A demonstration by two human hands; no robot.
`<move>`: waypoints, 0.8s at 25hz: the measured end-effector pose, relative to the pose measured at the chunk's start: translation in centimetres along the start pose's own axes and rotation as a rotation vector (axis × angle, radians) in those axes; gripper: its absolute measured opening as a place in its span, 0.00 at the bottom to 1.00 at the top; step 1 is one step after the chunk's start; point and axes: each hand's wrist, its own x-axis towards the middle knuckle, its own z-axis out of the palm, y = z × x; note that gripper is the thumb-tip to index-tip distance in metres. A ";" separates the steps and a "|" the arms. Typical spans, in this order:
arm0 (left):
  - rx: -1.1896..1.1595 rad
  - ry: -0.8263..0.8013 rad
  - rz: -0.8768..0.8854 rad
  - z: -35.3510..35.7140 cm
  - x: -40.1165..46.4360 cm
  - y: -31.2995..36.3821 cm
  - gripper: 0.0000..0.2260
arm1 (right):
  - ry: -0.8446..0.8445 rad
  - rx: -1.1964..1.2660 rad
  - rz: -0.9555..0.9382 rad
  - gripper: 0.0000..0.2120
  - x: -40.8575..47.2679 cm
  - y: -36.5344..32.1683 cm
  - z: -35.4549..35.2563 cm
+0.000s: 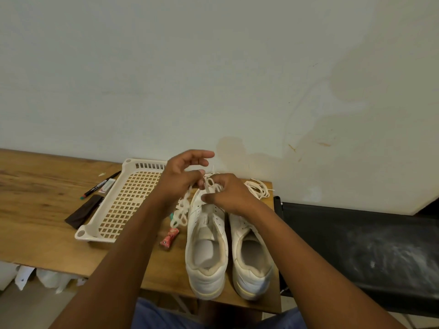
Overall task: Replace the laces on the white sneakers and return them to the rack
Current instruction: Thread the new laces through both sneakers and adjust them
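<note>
Two white sneakers stand side by side on the wooden table [42, 205], heels toward me: the left sneaker [206, 252] and the right sneaker [252, 260]. Both my hands are over the toe end of the left sneaker. My left hand [184, 178] pinches a white lace [183, 210] between thumb and fingers, its other fingers spread. My right hand [228, 193] grips the same lace near the front eyelets. The lace trails in loops down the sneaker's left side. A second coil of white lace [259, 188] lies at the table's far right corner.
A cream perforated plastic tray [123, 200] sits left of the shoes. Beyond it lie a pen [101, 185], a small white pack and a dark brown case [84, 211]. A pink wrapper [169, 238] lies by the left sneaker. A black chair [356, 245] stands to the right.
</note>
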 end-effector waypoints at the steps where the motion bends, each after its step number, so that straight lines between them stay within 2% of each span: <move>1: -0.048 0.026 0.028 0.1 0.0 0.1 0.21 | -0.003 0.129 -0.015 0.02 -0.1 -0.4 0.2; 4: -0.161 0.127 0.069 -0.3 0.1 0.3 0.18 | 0.098 0.286 0.023 0.08 -0.4 -1.4 -0.3; 8: -0.424 0.360 0.078 -2.1 0.0 0.1 0.14 | 0.254 0.567 0.358 0.08 -0.6 -0.9 -1.8; 10: -0.575 0.396 0.086 -2.8 -0.3 0.3 0.13 | 0.306 0.631 0.443 0.08 -0.4 -0.4 -1.8; 12: -0.625 0.360 0.059 -3.0 -0.4 0.3 0.12 | 0.323 0.572 0.429 0.06 -0.2 -0.5 -1.7; 14: -0.408 0.313 -0.019 -2.6 -0.3 0.1 0.10 | 0.292 0.475 0.347 0.05 0.0 -0.4 -1.6; 16: 0.055 0.232 -0.027 -1.8 -0.1 -0.7 0.10 | 0.255 0.342 0.292 0.08 0.1 -0.2 -1.7; 18: 0.441 0.054 -0.033 -0.9 0.1 -1.9 0.12 | 0.232 0.070 0.255 0.08 0.1 0.2 -1.8; 20: 0.583 -0.144 -0.133 0.0 0.1 -2.6 0.16 | 0.144 -0.281 0.229 0.08 -0.2 0.5 -1.9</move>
